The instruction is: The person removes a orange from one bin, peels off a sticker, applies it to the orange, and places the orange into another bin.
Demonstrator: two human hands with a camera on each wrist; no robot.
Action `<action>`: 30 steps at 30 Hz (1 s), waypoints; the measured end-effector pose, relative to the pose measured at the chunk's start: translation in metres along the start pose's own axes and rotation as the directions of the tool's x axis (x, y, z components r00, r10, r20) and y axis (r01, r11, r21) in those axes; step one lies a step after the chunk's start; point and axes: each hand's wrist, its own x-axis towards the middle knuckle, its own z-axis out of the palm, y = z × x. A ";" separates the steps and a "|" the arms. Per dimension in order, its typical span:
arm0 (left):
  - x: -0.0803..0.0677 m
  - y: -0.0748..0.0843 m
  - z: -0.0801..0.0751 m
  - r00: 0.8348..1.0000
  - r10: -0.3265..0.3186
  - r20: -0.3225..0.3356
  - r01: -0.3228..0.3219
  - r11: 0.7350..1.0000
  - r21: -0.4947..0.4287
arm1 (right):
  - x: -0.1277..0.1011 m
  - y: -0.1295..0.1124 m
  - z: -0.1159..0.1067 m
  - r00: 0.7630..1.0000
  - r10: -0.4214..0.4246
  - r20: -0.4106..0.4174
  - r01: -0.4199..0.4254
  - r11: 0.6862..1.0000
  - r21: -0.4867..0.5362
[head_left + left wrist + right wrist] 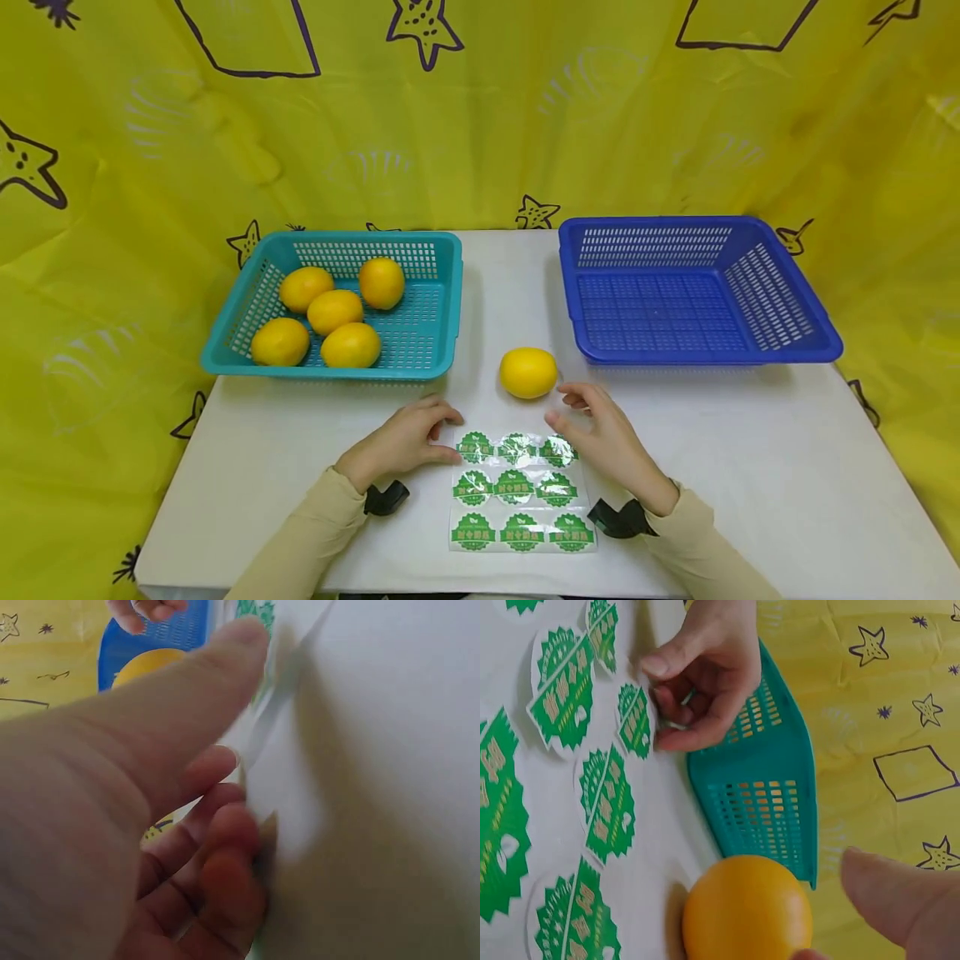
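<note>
Right there on the white table (750, 467), a single yellow fruit (528, 372) sits just beyond a glossy sheet (517, 510) of round green stickers (514, 487), nine of them in three rows. The person's right hand (603, 437) hovers over the sheet's far right corner, its thumb spread away from the bent fingers, the fingertips just beside the fruit and gripping nothing. Across from it, the left hand (401, 437) is at the sheet's far left corner, thumb and forefinger parted, the other fingers loosely bent beneath; from the blurred close view I can't fairly tell whether a fingertip actually touches the sheet's edge. Beyond the left hand stands a teal basket (453, 300) with five more fruits (350, 345) gathered mostly toward its left side. A blue basket (705, 358) stands to the right, past the right hand. Both wrists carry black bands (386, 498) below pale sleeves (300, 533), and a yellow curtain (480, 125) patterned with stars hangs behind the table.
</note>
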 end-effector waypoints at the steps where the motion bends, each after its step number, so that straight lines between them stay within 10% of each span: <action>1: 0.001 0.000 0.001 1.000 0.003 -0.001 -0.003 1.000 0.011 | -0.001 -0.001 0.002 1.000 -0.007 0.009 0.007 1.000 -0.002; 15: 0.006 0.000 0.009 1.000 0.008 -0.021 -0.008 1.000 0.030 | 0.004 -0.009 0.038 0.960 -0.103 0.262 0.107 0.994 0.001; 30: 0.004 0.007 0.010 0.998 -0.027 -0.057 0.029 0.999 0.033 | 0.023 -0.021 0.054 0.949 -0.167 0.267 0.198 0.976 -0.095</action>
